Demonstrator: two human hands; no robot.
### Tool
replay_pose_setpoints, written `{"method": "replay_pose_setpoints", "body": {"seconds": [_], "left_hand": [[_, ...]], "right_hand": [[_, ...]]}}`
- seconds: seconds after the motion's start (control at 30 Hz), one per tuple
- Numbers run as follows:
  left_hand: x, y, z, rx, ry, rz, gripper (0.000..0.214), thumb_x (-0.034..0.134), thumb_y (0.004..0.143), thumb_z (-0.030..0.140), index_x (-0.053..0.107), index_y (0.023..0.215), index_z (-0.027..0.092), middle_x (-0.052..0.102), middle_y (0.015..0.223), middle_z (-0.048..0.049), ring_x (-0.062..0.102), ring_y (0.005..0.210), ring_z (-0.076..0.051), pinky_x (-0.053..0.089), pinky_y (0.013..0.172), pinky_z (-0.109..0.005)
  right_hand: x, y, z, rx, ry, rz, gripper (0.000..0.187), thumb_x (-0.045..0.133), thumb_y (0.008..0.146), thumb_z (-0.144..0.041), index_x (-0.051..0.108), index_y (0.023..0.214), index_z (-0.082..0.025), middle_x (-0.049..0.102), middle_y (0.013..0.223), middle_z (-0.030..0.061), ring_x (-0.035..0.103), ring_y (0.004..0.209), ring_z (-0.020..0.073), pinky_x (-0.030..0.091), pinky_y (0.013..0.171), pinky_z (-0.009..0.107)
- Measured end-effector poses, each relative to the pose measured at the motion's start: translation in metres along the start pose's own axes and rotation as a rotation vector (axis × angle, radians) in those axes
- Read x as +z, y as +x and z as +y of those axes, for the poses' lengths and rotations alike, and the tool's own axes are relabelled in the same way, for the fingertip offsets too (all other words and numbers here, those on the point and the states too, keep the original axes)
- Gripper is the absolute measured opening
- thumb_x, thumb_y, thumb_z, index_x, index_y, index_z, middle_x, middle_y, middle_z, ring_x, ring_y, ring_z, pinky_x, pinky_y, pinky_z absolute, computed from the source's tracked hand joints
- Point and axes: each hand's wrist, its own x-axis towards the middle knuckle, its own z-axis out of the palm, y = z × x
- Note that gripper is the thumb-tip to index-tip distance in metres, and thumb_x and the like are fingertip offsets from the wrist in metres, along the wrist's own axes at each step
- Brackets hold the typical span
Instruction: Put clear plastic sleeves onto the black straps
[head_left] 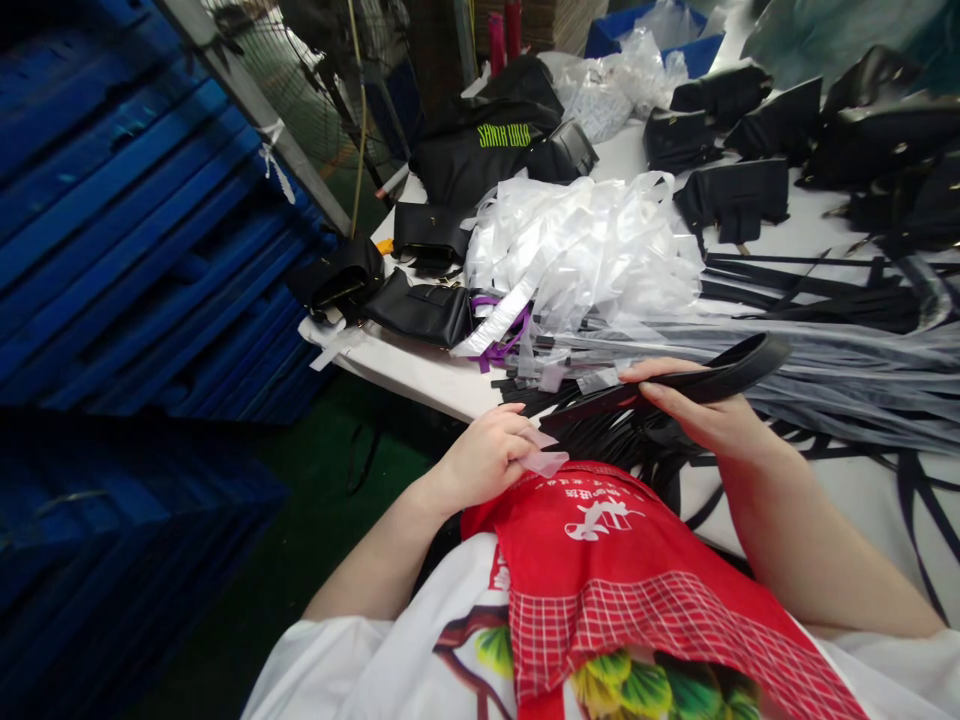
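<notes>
My right hand (709, 412) grips a black strap (742, 362), which curves up past my fingers on the right and slants down toward my left hand. My left hand (487, 455) is closed in a pinch near the strap's lower end, with a small strip of translucent plastic film (546, 463) sticking out between its fingers. Beyond my hands lies a large heap of clear plastic sleeves (592, 250). More black straps (825, 285) spread across the white table, and long plastic-wrapped straps (847, 385) run along it beside my right hand.
Black bags (424, 308) sit at the table's left edge, with several more (739, 195) at the back right. A black bag with green lettering (480, 150) lies behind the heap. Blue slatted pallets (135, 220) stand on the left. A blue bin (697, 55) is at the back.
</notes>
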Motion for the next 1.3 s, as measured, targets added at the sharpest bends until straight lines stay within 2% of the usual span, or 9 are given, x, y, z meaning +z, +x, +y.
{"method": "replay_pose_setpoints", "body": {"seconds": [0.37, 0.47, 0.63, 0.77, 0.87, 0.93, 1.03, 1.1, 1.3], "left_hand": [[-0.004, 0.002, 0.002, -0.003, -0.06, 0.003, 0.017, 0.06, 0.077, 0.007, 0.071, 0.074, 0.02, 0.074, 0.094, -0.001, 0.066, 0.094, -0.017, 0.038, 0.11, -0.039], [-0.007, 0.004, 0.004, -0.006, -0.089, -0.038, 0.016, 0.06, 0.079, 0.009, 0.071, 0.073, 0.019, 0.073, 0.094, -0.0044, 0.065, 0.094, -0.019, 0.044, 0.1, -0.037], [0.001, 0.011, 0.006, -0.08, -0.263, -0.085, 0.027, 0.053, 0.094, 0.022, 0.072, 0.074, 0.017, 0.069, 0.085, -0.0045, 0.062, 0.078, -0.014, 0.046, 0.074, -0.024], [0.013, 0.015, -0.005, -0.161, -0.338, -0.051, 0.034, 0.055, 0.094, 0.026, 0.068, 0.064, 0.014, 0.062, 0.072, -0.0022, 0.058, 0.069, -0.013, 0.042, 0.065, -0.022], [0.016, 0.013, -0.015, -0.234, -0.324, 0.017, 0.035, 0.058, 0.091, 0.028, 0.068, 0.061, 0.014, 0.059, 0.068, -0.0017, 0.055, 0.067, -0.013, 0.04, 0.062, -0.022], [0.016, 0.012, -0.02, -0.276, -0.317, 0.022, 0.033, 0.063, 0.088, 0.029, 0.069, 0.059, 0.014, 0.057, 0.063, -0.0007, 0.052, 0.063, -0.012, 0.038, 0.06, -0.022], [0.017, 0.012, -0.022, -0.325, -0.316, 0.004, 0.027, 0.067, 0.085, 0.031, 0.073, 0.063, 0.015, 0.059, 0.061, -0.0002, 0.051, 0.06, -0.011, 0.036, 0.058, -0.022], [0.019, 0.014, -0.021, -0.332, -0.317, -0.003, 0.026, 0.069, 0.084, 0.033, 0.075, 0.065, 0.015, 0.061, 0.063, -0.0008, 0.051, 0.061, -0.011, 0.035, 0.056, -0.023], [0.02, 0.02, -0.016, -0.317, -0.384, -0.069, 0.026, 0.07, 0.08, 0.035, 0.075, 0.065, 0.014, 0.063, 0.063, -0.0006, 0.053, 0.062, -0.011, 0.036, 0.056, -0.022]], "right_hand": [[-0.001, -0.003, -0.001, -0.035, -0.073, -0.088, 0.022, 0.063, 0.09, -0.035, 0.075, 0.107, -0.025, 0.074, 0.102, 0.0059, 0.07, 0.091, 0.0194, 0.058, 0.082, 0.03], [0.001, -0.003, 0.001, -0.019, -0.102, -0.126, 0.023, 0.061, 0.092, -0.033, 0.073, 0.11, -0.025, 0.073, 0.105, 0.0062, 0.069, 0.095, 0.0195, 0.057, 0.085, 0.031], [0.036, -0.001, 0.004, 0.008, -0.113, -0.254, 0.028, 0.054, 0.095, -0.036, 0.071, 0.112, -0.022, 0.073, 0.106, 0.0073, 0.069, 0.095, 0.0191, 0.056, 0.088, 0.032], [0.053, -0.002, 0.023, 0.119, -0.193, -0.274, 0.037, 0.049, 0.096, -0.047, 0.073, 0.102, -0.019, 0.074, 0.105, 0.0086, 0.069, 0.097, 0.0211, 0.055, 0.092, 0.036], [0.033, -0.012, 0.03, 0.406, -0.173, -0.196, 0.055, 0.045, 0.092, -0.062, 0.073, 0.085, -0.016, 0.076, 0.081, 0.0102, 0.072, 0.072, 0.0206, 0.059, 0.066, 0.031], [0.013, -0.019, 0.026, 0.456, -0.036, -0.064, 0.065, 0.042, 0.088, -0.072, 0.073, 0.085, -0.015, 0.075, 0.073, 0.0108, 0.072, 0.063, 0.0213, 0.058, 0.056, 0.03], [-0.008, -0.021, 0.012, 0.253, 0.167, 0.215, 0.068, 0.043, 0.084, -0.077, 0.072, 0.086, -0.016, 0.075, 0.071, 0.0119, 0.073, 0.065, 0.025, 0.061, 0.061, 0.036], [-0.008, -0.02, 0.002, 0.126, 0.216, 0.345, 0.064, 0.046, 0.082, -0.077, 0.072, 0.083, -0.018, 0.074, 0.068, 0.0115, 0.073, 0.063, 0.0263, 0.061, 0.062, 0.039], [0.018, -0.017, -0.013, 0.021, 0.26, 0.353, 0.061, 0.04, 0.086, -0.075, 0.073, 0.085, -0.024, 0.074, 0.067, 0.0105, 0.072, 0.066, 0.0278, 0.062, 0.065, 0.043]]}}
